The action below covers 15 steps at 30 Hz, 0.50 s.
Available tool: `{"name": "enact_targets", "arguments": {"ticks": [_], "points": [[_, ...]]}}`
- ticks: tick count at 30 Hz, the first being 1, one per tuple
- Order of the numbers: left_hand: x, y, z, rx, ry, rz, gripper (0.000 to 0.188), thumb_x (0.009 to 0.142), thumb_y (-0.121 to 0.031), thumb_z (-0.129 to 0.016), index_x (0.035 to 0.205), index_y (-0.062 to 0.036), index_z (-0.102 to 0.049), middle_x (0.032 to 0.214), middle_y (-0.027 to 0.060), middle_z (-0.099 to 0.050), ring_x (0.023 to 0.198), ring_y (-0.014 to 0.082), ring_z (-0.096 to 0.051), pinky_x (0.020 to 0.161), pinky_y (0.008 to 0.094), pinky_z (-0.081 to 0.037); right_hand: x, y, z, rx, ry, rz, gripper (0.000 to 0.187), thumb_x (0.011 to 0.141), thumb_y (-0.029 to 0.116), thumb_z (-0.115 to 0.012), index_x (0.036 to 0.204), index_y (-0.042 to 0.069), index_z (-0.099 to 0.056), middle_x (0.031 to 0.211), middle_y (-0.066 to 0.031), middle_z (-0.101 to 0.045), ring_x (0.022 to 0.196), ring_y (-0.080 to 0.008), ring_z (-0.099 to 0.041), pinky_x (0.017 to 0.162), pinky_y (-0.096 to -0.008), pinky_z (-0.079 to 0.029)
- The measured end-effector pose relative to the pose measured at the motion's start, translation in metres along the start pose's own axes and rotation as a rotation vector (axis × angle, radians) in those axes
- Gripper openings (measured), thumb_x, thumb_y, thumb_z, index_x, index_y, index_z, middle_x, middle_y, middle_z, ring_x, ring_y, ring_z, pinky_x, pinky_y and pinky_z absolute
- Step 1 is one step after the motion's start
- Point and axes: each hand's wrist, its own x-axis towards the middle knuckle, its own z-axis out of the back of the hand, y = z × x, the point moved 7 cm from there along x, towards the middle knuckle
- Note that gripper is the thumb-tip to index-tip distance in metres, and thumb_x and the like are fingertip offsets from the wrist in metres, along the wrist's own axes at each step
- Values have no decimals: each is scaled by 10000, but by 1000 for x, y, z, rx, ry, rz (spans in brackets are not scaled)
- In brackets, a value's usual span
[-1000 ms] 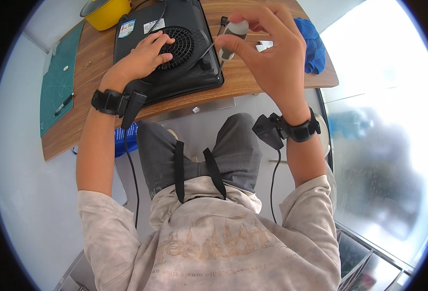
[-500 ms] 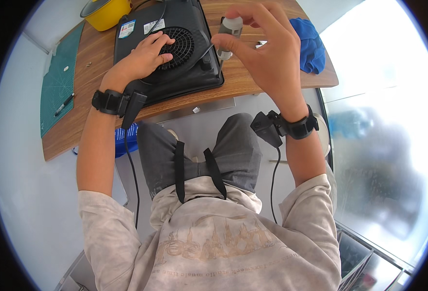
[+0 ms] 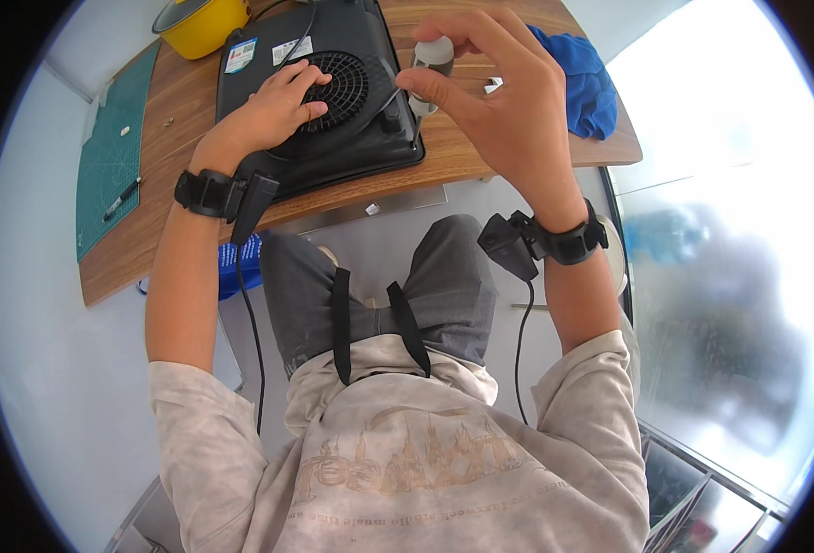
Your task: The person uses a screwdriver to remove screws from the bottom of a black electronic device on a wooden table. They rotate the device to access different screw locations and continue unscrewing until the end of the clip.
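A black appliance, likely an induction cooker turned underside up, lies on the table with its round fan grille showing. My left hand rests on it beside the grille, fingers spread and holding nothing. My right hand grips a screwdriver with a grey and whitish handle between thumb and fingers. Its thin shaft points down at the appliance's near right corner. Whether the tip sits in a screw is too small to tell.
A yellow pot stands at the back left. On the left lies a green cutting mat with a black pen on it. A crumpled blue cloth is at the table's right. The wooden table's front edge faces my knees.
My right hand has shifted slightly left and turned a little on the screwdriver, whose handle top has moved slightly. My left hand stays where it was on the appliance.
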Motion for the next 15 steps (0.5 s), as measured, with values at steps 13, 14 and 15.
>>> {"name": "enact_targets", "arguments": {"ticks": [13, 14, 15], "points": [[-1, -3, 2, 0, -1, 4, 437, 1028, -310, -578, 1428, -156, -490, 1569, 155, -354, 1455, 362, -354, 1181, 438, -319, 2, -3, 2, -31, 0, -166, 395, 796, 91, -795, 1131, 14, -600, 1048, -132, -683, 956, -234, -677, 838, -345, -541], [-1, -2, 1, -1, 2, 6, 438, 1029, -310, -578, 1429, -157, -489, 1570, 155, -353, 1456, 361, -352, 1181, 438, -319, 2, -4, 2, -32, 6, -181, 386, 800, 95, -794, 1125, 13, -603, 1046, -130, -682, 957, -238, -679, 843, -347, -539], [-1, -1, 1, -2, 4, 9, 438, 1029, -311, -577, 1430, -158, -488, 1571, 155, -352, 1457, 360, -350, 1182, 438, -318, 2, -6, 2, 1, 17, -196, 379, 801, 97, -798, 1118, 12, -608, 1042, -127, -678, 955, -243, -679, 846, -349, -538]]}}
